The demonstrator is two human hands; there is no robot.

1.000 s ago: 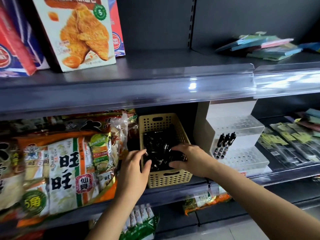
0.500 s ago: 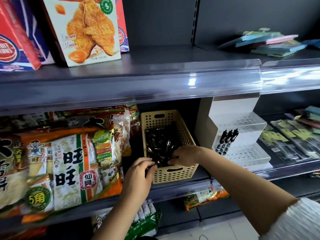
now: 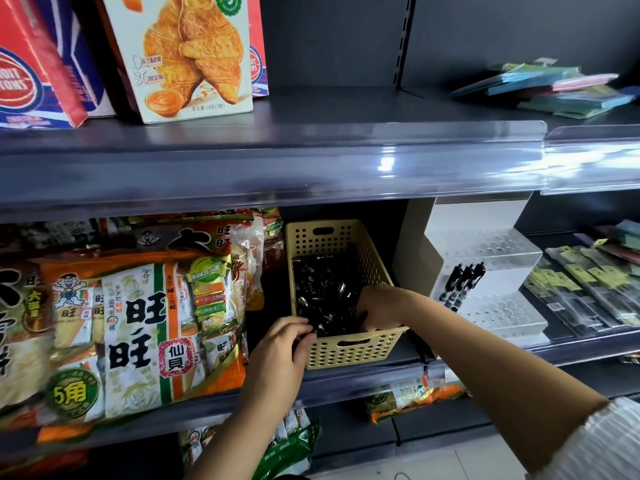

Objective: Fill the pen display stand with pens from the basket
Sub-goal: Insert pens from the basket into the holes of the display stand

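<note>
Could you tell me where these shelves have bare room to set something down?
The upper shelf is bare between pastry box and coloured stack. The pen display stand has open holes right of its three pens. Crowded: snack bags left of the basket, left hand and right hand at it, flat packs right of the stand.

White, finely ribbed right sleeve [image 3: 604,445].

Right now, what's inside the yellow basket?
A heap of black pens, with the right hand reaching in. The pens hide its fingertips and the bottom of the basket.
</note>
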